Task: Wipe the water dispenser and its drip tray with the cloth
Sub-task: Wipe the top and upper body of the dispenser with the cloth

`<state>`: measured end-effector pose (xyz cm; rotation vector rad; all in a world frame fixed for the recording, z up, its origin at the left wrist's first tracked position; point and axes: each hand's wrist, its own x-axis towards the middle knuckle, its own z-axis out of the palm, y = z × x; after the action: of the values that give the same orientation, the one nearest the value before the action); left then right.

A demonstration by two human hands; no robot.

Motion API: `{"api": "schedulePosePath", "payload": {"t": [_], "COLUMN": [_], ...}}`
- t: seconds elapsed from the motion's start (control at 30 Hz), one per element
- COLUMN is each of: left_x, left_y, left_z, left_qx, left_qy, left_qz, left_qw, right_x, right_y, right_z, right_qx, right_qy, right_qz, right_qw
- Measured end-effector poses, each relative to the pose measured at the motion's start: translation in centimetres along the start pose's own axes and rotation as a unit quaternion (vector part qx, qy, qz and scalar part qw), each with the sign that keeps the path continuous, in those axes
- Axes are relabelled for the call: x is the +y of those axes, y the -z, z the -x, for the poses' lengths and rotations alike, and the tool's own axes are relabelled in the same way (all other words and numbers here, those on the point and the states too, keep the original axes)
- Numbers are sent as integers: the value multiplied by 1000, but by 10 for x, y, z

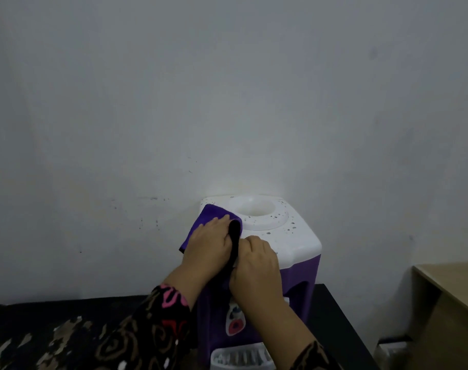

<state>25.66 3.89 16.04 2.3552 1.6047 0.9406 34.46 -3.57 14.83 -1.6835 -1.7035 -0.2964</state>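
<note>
The water dispenser (289, 236) has a white, speckled top with a round bottle socket and a purple body. It stands on a black table (334, 316) against the wall. A purple cloth (206, 213) lies over the top's left part, and a dark fold of it runs down between my hands. My left hand (209, 244) presses flat on the cloth. Beside it, my right hand (257, 265) has curled fingers that grip the dark fold at the front edge of the top. The white slotted drip tray (241, 357) shows at the bottom, below the taps (235, 320).
A grey-white wall (227, 102) stands close behind the dispenser. A beige desk (454, 287) sits to the right, past the table's edge. A dark surface with pale patches (40, 340) spreads to the lower left.
</note>
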Motion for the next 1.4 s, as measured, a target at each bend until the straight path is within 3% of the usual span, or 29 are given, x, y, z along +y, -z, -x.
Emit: {"api": "schedulePosePath", "payload": {"t": [0.1,0.27,0.4,0.63,0.9,1.13,1.3,1.4], "left_x": [1,-10,-9,-2,-8,-9,-20,-27], "left_y": [-1,-11,-5,4,-5,-1,-4,0], "left_z": [5,37,13,-30,22,-20,26,36], "left_qx": [-17,24,-28,-101,-47,-71,-29,-42], "left_qy": [5,-37,-35,41,-29,55,-65,-91], "left_qz": [-32,-12,-57,-92,-104,-49,-2,28], "left_qw": [999,999,997,990,993,995,997,995], "right_x": [-1,6,6,2,1,2,2,2], "right_y": [-1,-1,-2,2,3,4,6,4], "right_z": [-3,-11,-14,-15,-12,-14,-12,-12], "right_qx": [-19,-22,-36,-35,52,-8,21,38], "right_qy": [-13,-7,-3,2,15,2,7,9], "right_qz": [-9,-33,-17,8,3,5,9,13], "right_qw": [1000,999,999,999,999,1000,1000,999]}}
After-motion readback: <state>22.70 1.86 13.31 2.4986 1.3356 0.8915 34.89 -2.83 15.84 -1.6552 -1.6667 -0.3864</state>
